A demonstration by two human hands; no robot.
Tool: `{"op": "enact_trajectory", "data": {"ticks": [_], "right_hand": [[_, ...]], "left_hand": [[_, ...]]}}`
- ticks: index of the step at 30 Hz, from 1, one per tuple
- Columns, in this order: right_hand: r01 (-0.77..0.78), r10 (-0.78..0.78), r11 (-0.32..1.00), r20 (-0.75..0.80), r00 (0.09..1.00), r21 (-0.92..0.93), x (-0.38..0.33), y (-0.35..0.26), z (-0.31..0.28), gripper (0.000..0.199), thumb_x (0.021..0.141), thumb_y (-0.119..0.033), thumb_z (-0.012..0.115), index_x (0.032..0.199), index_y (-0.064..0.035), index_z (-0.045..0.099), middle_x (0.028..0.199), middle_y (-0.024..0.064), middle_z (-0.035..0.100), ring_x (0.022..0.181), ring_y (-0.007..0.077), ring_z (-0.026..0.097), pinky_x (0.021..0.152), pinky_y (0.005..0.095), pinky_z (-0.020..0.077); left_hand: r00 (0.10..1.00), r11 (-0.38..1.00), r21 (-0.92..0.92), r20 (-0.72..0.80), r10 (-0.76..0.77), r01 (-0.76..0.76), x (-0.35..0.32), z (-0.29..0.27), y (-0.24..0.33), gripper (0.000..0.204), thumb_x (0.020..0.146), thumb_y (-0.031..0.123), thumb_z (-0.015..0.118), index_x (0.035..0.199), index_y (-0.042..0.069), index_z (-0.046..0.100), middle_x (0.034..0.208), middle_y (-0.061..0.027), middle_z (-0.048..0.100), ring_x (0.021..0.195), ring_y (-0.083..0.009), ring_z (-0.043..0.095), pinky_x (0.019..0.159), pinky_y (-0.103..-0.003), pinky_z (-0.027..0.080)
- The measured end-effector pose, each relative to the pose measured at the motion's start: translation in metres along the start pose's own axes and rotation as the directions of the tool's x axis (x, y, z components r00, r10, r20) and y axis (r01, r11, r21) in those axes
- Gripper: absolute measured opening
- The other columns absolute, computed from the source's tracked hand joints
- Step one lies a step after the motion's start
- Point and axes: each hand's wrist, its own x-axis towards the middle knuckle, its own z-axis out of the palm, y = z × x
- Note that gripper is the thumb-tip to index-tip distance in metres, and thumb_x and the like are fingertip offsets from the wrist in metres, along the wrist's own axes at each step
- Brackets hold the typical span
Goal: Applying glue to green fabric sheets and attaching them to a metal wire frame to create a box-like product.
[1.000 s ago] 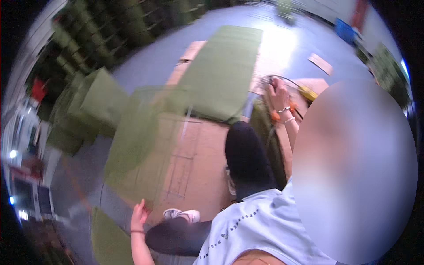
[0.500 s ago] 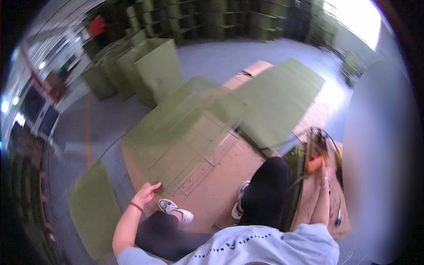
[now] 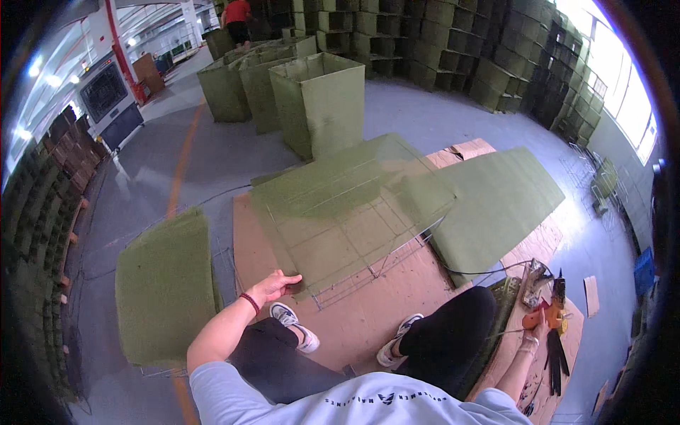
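A thin, see-through green sheet point(image 3: 333, 244) is laid over a wire frame point(image 3: 375, 273) on brown cardboard in front of me. My left hand point(image 3: 273, 286) pinches the sheet's near left corner between thumb and fingers. Far to the right, my right hand point(image 3: 542, 327) is closed on an orange tool point(image 3: 533, 321), whose exact kind I cannot make out. Beside that tool lie a yellow piece point(image 3: 563, 326) and black strips point(image 3: 557, 365). A dark cord point(image 3: 482, 273) runs from that side toward the wire frame.
Green panels lie at left point(image 3: 166, 290) and right point(image 3: 496, 205). Beyond stand open green boxes point(image 3: 319, 106), with stacked boxes point(image 3: 453, 46) along the back. A person in red point(image 3: 237, 13) is far off. My shoes rest on the cardboard point(image 3: 347, 326).
The view has swung, so the scene sits differently and looks sharper. My left hand stays at the sheet's corner, and my right hand stays at the orange tool.
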Motion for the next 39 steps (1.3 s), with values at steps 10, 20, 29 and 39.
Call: {"op": "enact_trajectory", "data": {"ticks": [10, 20, 29, 39], "right_hand": [[-0.149, 0.22, 0.975, 0.587, 0.779, -0.168, -0.061, 0.029, 0.161, 0.02, 0.094, -0.03, 0.053, 0.099, -0.0117, 0.058, 0.08, 0.0032, 0.058, 0.068, 0.0162, 0.055, 0.058, 0.0312, 0.0459], [-0.258, 0.667, 0.724, 0.552, 0.501, -0.64, -0.282, 0.158, 0.191, 0.052, 0.078, -0.02, 0.067, 0.121, -0.0003, 0.047, 0.108, 0.0146, 0.06, 0.105, 0.0311, 0.06, 0.084, 0.0399, 0.0532], [-0.682, 0.818, 0.525, 0.524, 0.239, -0.509, -0.333, 0.199, 0.164, 0.034, 0.084, -0.019, 0.066, 0.11, -0.003, 0.053, 0.103, 0.0097, 0.061, 0.108, 0.0301, 0.059, 0.093, 0.0397, 0.0467], [-0.391, 0.814, 0.575, 0.551, 0.184, -0.719, -0.331, 0.217, 0.177, 0.029, 0.086, -0.015, 0.063, 0.109, -0.0005, 0.053, 0.106, 0.0116, 0.059, 0.109, 0.0295, 0.058, 0.094, 0.0426, 0.0455]], "left_hand": [[0.998, 0.989, 0.138, -0.034, -0.048, 0.052, 0.0, 0.058, -0.008, 0.03, 0.083, 0.015, 0.073, 0.106, 0.003, 0.057, 0.095, -0.0043, 0.067, 0.079, -0.0126, 0.065, 0.064, -0.029, 0.054], [0.946, 0.885, 0.452, -0.321, 0.045, 0.112, -0.031, 0.077, 0.002, 0.032, 0.084, 0.032, 0.072, 0.08, 0.006, 0.055, 0.077, -0.0052, 0.064, 0.065, -0.0121, 0.063, 0.061, -0.029, 0.055], [0.782, -0.749, 0.663, 0.461, 0.42, 0.011, -0.052, 0.102, 0.004, 0.072, 0.076, 0.011, 0.064, 0.142, 0.008, 0.035, 0.15, -0.0109, 0.031, 0.139, -0.0271, 0.029, 0.113, -0.043, 0.027], [0.737, -0.37, 0.844, 0.526, 0.425, -0.388, -0.028, 0.079, 0.01, 0.046, 0.076, 0.002, 0.058, 0.122, 0.003, 0.058, 0.128, -0.0158, 0.056, 0.124, -0.0291, 0.05, 0.106, -0.04, 0.039]]}}
